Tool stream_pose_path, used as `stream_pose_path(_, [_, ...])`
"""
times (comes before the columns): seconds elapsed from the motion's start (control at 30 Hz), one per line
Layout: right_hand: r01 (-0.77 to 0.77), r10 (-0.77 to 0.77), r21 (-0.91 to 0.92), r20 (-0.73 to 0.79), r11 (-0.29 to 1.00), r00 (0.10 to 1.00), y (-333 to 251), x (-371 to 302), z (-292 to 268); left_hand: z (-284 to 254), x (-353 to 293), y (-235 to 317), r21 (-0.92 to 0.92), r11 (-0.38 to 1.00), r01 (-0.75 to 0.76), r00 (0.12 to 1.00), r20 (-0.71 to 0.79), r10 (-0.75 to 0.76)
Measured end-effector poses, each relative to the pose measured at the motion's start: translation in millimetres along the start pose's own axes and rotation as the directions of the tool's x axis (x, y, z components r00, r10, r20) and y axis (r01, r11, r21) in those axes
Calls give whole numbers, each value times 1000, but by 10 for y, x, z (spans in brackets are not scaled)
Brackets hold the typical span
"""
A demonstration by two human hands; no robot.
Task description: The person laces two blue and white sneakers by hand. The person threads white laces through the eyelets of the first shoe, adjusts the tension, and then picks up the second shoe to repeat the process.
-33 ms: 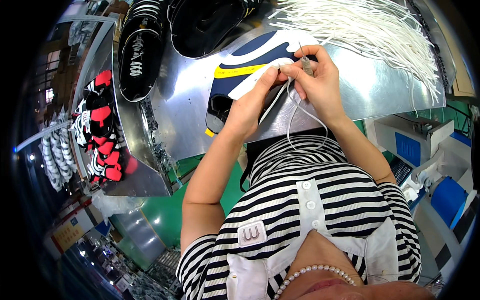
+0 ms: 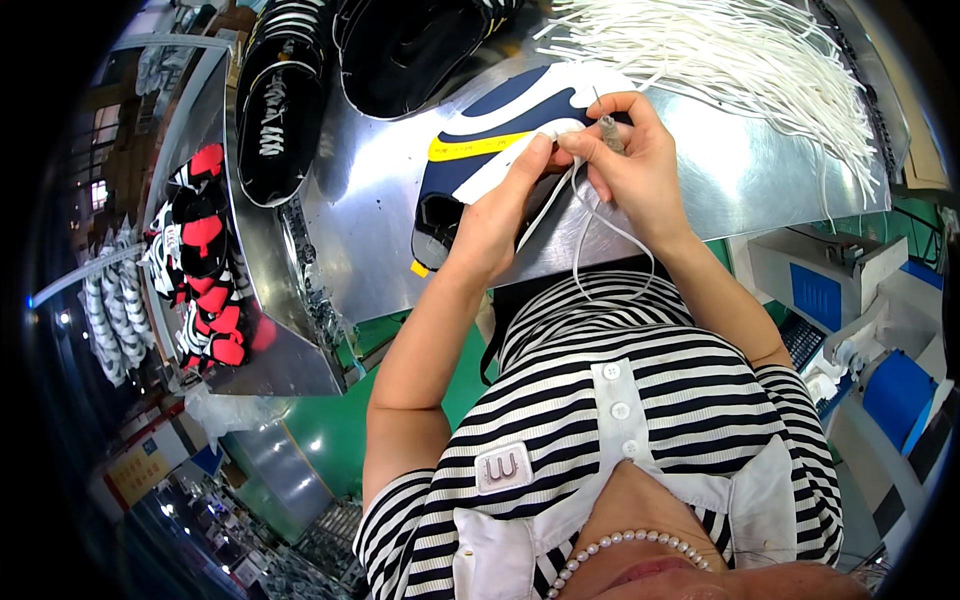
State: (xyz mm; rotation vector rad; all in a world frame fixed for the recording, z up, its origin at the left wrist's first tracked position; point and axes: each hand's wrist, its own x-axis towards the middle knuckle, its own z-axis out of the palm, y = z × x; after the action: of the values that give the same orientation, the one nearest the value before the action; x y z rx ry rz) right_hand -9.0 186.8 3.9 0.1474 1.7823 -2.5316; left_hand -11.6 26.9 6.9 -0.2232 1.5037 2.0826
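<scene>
Barely anything has moved since the earlier frame; only the navy shoe upper (image 2: 530, 112) has slid a hair toward the wearer. It lies under and just beyond the left hand (image 2: 503, 215), whose thumb and fingers pinch its white edge. Close beside, the right hand (image 2: 642, 172) grasps an awl-like tool (image 2: 611, 135), thin tip pointing away, its thumb meeting the edge by the left thumb; exactly what those fingertips grip is hidden. From between both hands a white lace (image 2: 622, 230) loops back toward the wearer. Around them spreads the metal desk (image 2: 350, 215). Beyond the right hand sits a pile of white laces (image 2: 720, 80); past the left hand, black shoes (image 2: 280, 130), then farther left, red-and-black shoes (image 2: 203, 232).
</scene>
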Motion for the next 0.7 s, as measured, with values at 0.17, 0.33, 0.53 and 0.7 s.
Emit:
stream_pose_path(0.17, [-24,24,11,8,1000,1000,-21,-70,26,30,-60,13,144,967,-208,972,-81,221])
stream_pose_path(0.33, [-9,12,-83,37,997,999,9,-117,10,72,-83,-35,271,897,-349,922,-70,380])
stream_pose_path(0.53, [-14,18,-140,25,990,1000,-56,-109,-48,130,-85,-61,174,942,-288,953,-43,299])
stream_pose_path(0.7, [-12,15,-107,27,994,1000,-44,-133,-19,55,-55,-146,106,967,-233,963,-112,245])
